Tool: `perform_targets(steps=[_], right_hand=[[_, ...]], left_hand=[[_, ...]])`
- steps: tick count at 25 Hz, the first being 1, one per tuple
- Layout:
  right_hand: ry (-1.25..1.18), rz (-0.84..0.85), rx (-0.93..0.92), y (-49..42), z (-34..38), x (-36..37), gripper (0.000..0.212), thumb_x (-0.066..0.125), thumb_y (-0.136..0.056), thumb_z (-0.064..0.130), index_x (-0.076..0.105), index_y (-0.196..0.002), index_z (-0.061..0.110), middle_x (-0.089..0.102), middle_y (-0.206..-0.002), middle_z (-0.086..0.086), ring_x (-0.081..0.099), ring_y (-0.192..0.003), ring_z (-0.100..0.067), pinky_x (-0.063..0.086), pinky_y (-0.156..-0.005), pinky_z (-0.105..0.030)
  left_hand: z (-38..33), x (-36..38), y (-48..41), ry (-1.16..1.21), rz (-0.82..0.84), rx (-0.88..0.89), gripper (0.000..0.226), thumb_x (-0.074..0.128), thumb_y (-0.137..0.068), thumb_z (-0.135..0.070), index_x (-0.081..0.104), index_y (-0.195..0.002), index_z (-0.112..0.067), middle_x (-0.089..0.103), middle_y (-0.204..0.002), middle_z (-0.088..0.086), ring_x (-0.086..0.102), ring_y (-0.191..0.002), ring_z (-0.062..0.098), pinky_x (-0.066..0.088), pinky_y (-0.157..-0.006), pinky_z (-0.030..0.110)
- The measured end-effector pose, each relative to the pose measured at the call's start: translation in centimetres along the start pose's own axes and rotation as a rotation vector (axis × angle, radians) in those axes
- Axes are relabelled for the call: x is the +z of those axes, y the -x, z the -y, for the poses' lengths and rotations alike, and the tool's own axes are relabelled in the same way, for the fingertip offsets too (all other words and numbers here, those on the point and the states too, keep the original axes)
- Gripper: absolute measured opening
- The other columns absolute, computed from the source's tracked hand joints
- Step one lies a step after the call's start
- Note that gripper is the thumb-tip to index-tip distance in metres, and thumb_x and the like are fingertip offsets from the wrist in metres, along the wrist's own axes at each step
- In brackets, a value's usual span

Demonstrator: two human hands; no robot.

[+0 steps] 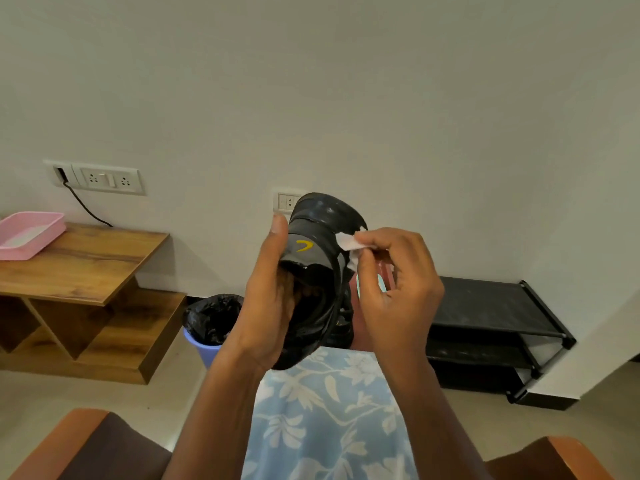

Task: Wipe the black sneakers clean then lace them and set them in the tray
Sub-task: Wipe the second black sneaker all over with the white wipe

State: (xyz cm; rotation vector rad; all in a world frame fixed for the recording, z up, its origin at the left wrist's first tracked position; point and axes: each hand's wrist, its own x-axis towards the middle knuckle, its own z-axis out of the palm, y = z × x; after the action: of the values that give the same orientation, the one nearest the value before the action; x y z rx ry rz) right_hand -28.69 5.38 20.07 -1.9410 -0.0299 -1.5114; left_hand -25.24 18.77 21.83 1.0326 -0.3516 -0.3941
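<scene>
Far left, we see the pink tray (pixel 33 233) on the wooden table (pixel 86 261), well apart from our hands. Nearer the middle, a bin (pixel 211 320) lined with a black bag stands on the floor. Our left hand (pixel 268 303) is tucked into the opening of the black sneaker (pixel 320 244), gripping it and holding it raised, toe upward. Our right hand (pixel 398 282) pinches a white wipe (pixel 349 244) against the sneaker's side. A black shoe rack (pixel 491 327) stands at right.

Left hand (pixel 273 299) raised, fingers curled — right hand (pixel 398 289) pinching, thumb forward.
</scene>
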Motion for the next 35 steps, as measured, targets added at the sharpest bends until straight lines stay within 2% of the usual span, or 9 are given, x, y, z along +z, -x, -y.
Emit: perform_targets(steps=[3,9,11,14,16,24,30,33,35], right_hand=[[-0.034,0.074,-0.022,-0.5,1.3,0.3,0.017,0.067,-0.089,-0.006,0.075,-0.1,0.005,0.067,-0.098,-0.003,0.064,-0.094,-0.019,0.053,-0.078,-0.028],[-0.076,0.162,0.028,1.9,2.4,-0.1,0.022,0.066,-0.093,-0.003,0.075,-0.11,0.007,0.069,-0.1,-0.004,0.067,-0.096,-0.017,0.055,-0.081,-0.024],[-0.04,0.161,0.053,1.6,2.2,-0.3,0.02,0.067,-0.092,-0.001,0.076,-0.108,0.008,0.069,-0.098,-0.003,0.067,-0.093,-0.016,0.055,-0.078,-0.025],[0.03,0.188,0.014,-0.4,3.0,0.4,0.019,0.067,-0.092,0.001,0.076,-0.105,0.01,0.07,-0.097,-0.002,0.065,-0.092,-0.016,0.053,-0.079,-0.024],[0.071,0.27,-0.017,-2.0,3.5,0.8,0.019,0.066,-0.093,0.005,0.075,-0.108,0.013,0.071,-0.1,0.001,0.063,-0.094,-0.014,0.052,-0.081,-0.025],[0.09,0.211,0.04,1.0,2.7,-1.4,0.016,0.067,-0.092,0.004,0.076,-0.105,0.01,0.069,-0.093,0.0,0.064,-0.085,-0.013,0.053,-0.076,-0.023],[0.267,0.289,-0.023,-2.2,4.3,0.5,0.025,0.056,-0.09,0.014,0.076,-0.104,0.012,0.065,-0.098,-0.001,0.059,-0.092,-0.016,0.039,-0.075,-0.01],[0.161,0.227,0.012,-0.4,3.9,0.6,0.023,0.056,-0.094,0.006,0.074,-0.108,0.012,0.064,-0.101,-0.001,0.06,-0.095,-0.017,0.047,-0.079,-0.018],[0.051,0.134,0.05,2.1,2.8,0.3,0.022,0.061,-0.094,-0.005,0.074,-0.107,0.008,0.065,-0.1,-0.002,0.063,-0.096,-0.018,0.052,-0.081,-0.024]], left_hand=[[0.2,0.1,0.5,-0.029,0.059,0.022,0.08,0.034,-0.086,-0.079,0.069,-0.123,-0.017,0.069,-0.123,0.015,0.065,-0.118,0.028,0.054,-0.096,0.038],[0.0,0.7,0.7,-0.029,-0.062,0.037,0.073,0.029,-0.068,-0.078,0.082,-0.086,-0.03,0.077,-0.104,0.007,0.073,-0.102,0.017,0.05,-0.091,0.038],[0.2,0.6,0.6,-0.058,-0.092,0.039,0.078,0.033,-0.067,-0.08,0.081,-0.093,-0.025,0.077,-0.104,0.007,0.072,-0.102,0.018,0.05,-0.097,0.042],[1.2,0.6,0.1,-0.104,-0.092,0.112,0.09,0.044,-0.072,-0.088,0.065,-0.127,-0.02,0.069,-0.125,0.009,0.063,-0.121,0.023,0.039,-0.111,0.051],[1.8,0.6,-0.1,-0.114,-0.078,0.164,0.092,0.048,-0.076,-0.086,0.058,-0.135,-0.016,0.064,-0.133,0.012,0.056,-0.129,0.028,0.034,-0.114,0.054],[1.8,0.3,0.0,-0.126,-0.151,0.099,0.102,0.047,-0.057,-0.098,0.067,-0.122,-0.022,0.073,-0.118,0.004,0.066,-0.116,0.019,0.041,-0.11,0.049],[2.4,1.3,0.0,-0.185,-0.078,0.223,0.096,0.048,-0.068,-0.092,0.063,-0.125,-0.017,0.069,-0.122,0.013,0.062,-0.121,0.028,0.04,-0.109,0.057],[2.0,0.9,0.0,-0.03,-0.136,0.2,0.094,0.048,-0.072,-0.089,0.062,-0.13,-0.016,0.069,-0.125,0.011,0.062,-0.122,0.025,0.039,-0.111,0.052],[1.2,0.9,0.2,0.103,-0.203,0.12,0.09,0.044,-0.071,-0.085,0.068,-0.119,-0.014,0.073,-0.116,0.011,0.068,-0.112,0.024,0.043,-0.109,0.048]])
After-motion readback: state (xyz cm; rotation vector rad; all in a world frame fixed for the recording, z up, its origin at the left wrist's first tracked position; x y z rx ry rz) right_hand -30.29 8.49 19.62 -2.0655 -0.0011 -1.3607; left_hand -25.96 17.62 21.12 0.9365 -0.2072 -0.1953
